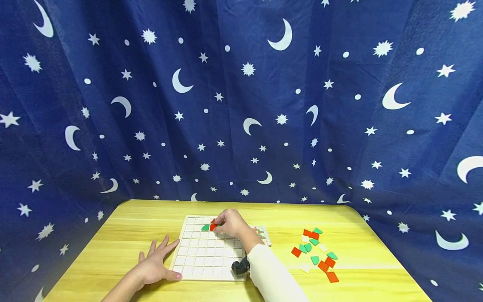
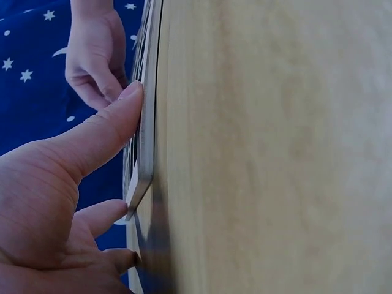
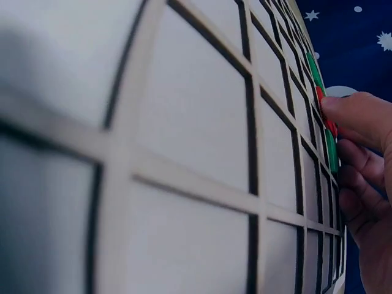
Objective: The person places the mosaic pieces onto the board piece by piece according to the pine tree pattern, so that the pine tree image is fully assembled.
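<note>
A white square grid board [image 1: 207, 256] with raised pale lines lies on the table. My left hand [image 1: 154, 264] is spread at its near left corner, thumb on the front edge and a fingertip at the left side; the left wrist view also shows the thumb [image 2: 104, 131] against the board's edge. Over the board's far part, my right hand [image 1: 231, 223] pinches a red tile [image 3: 327, 116] with thumb and curled fingers. Beside it, a green rounded tile [image 1: 205, 227] sits in a cell. Another green piece [image 3: 332, 152] shows partly under the fingers.
A small pattern card [image 1: 264, 235] with red and green marks lies right of the board, partly behind the right forearm. Loose red tiles [image 1: 332, 277], green rounded tiles [image 1: 315, 260] and cream tiles [image 1: 305, 267] are scattered on the table's right. A blue curtain [image 1: 241, 105] hangs behind.
</note>
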Demonstrator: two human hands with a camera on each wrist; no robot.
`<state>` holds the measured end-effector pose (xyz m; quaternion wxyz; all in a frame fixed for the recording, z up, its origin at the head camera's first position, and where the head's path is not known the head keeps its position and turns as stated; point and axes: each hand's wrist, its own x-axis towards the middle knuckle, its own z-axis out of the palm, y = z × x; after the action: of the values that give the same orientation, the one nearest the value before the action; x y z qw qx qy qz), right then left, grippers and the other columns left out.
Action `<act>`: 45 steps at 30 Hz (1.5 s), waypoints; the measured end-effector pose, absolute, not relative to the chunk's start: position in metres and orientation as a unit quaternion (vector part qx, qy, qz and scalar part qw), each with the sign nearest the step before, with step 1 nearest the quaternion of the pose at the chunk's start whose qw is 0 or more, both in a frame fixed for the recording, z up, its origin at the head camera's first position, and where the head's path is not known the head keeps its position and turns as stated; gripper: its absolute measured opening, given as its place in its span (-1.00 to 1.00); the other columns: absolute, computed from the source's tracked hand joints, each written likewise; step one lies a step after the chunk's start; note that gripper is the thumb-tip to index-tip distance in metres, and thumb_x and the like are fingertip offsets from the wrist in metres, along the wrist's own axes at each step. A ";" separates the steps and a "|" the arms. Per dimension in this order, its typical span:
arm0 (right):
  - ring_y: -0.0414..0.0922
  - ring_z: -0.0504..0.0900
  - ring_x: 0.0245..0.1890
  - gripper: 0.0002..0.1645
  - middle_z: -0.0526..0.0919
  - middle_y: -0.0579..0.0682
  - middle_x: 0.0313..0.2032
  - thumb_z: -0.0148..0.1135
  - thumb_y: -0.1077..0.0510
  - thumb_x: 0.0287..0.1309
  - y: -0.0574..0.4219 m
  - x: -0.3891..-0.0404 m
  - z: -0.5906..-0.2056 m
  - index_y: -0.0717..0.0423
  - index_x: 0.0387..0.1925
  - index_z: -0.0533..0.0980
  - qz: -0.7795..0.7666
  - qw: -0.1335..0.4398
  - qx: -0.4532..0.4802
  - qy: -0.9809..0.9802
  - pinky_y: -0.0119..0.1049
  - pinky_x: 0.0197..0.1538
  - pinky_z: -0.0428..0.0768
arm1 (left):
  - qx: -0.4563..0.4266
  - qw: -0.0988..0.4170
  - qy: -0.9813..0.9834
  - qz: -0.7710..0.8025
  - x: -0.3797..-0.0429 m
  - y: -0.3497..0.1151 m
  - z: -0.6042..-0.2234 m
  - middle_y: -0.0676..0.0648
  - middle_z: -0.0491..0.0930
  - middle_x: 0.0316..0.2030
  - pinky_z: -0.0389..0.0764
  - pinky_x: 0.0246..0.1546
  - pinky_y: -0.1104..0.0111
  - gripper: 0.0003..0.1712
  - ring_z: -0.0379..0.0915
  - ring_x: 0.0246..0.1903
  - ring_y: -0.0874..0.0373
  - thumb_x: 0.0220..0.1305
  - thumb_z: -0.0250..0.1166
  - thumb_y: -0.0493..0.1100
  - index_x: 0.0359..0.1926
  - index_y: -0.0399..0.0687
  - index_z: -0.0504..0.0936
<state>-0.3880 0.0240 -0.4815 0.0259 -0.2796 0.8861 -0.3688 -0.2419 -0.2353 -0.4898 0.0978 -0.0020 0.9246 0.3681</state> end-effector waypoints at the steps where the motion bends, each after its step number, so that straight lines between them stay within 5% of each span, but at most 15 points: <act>1: -0.14 0.73 -0.27 -0.76 0.80 0.04 -0.26 0.58 0.28 -0.02 0.025 -0.387 -0.481 0.22 -0.24 0.78 -0.371 0.023 -0.280 0.885 -0.42 -0.21 0.67 | -0.001 0.098 0.925 0.368 -0.242 -0.235 -0.490 -0.45 -0.14 0.58 -0.60 0.30 -0.53 0.36 -0.52 0.51 -0.60 -0.36 0.71 0.15 0.54 -0.01 0.29; 17: -0.33 0.54 -0.43 -0.75 0.75 0.08 -0.36 0.53 0.20 0.03 0.083 -0.355 -0.467 0.27 -0.24 0.75 -0.432 -0.077 -0.282 0.853 -0.49 -0.34 0.55 | -0.004 0.101 0.927 0.362 -0.241 -0.234 -0.487 -0.45 -0.15 0.58 -0.55 0.30 -0.54 0.40 -0.53 0.50 -0.61 -0.39 0.71 0.20 0.54 -0.03 0.28; 36: -0.41 0.56 -0.40 -0.80 0.74 -0.01 -0.34 0.54 0.25 0.06 0.265 -0.301 -0.482 0.20 -0.24 0.75 -0.424 -0.135 -0.205 0.872 -0.46 -0.37 0.57 | -0.003 0.099 0.925 0.367 -0.243 -0.236 -0.493 -0.47 -0.15 0.57 -0.59 0.29 -0.54 0.39 -0.52 0.49 -0.63 -0.40 0.72 0.18 0.53 -0.03 0.30; 45: -0.40 0.52 -0.44 -0.84 0.72 -0.06 -0.35 0.53 0.23 0.08 0.335 -0.288 -0.484 0.13 -0.26 0.75 -0.382 -0.148 -0.157 0.899 -0.45 -0.40 0.52 | -0.003 0.095 0.921 0.379 -0.255 -0.249 -0.516 -0.41 -0.13 0.60 -0.60 0.27 -0.55 0.49 -0.53 0.51 -0.59 -0.58 0.70 0.34 0.52 0.06 0.33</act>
<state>-0.2884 0.3352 -0.4838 -0.1478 -0.1573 0.8986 -0.3820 -0.2555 -0.2489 -0.5161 0.0952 -0.0028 0.9206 0.3786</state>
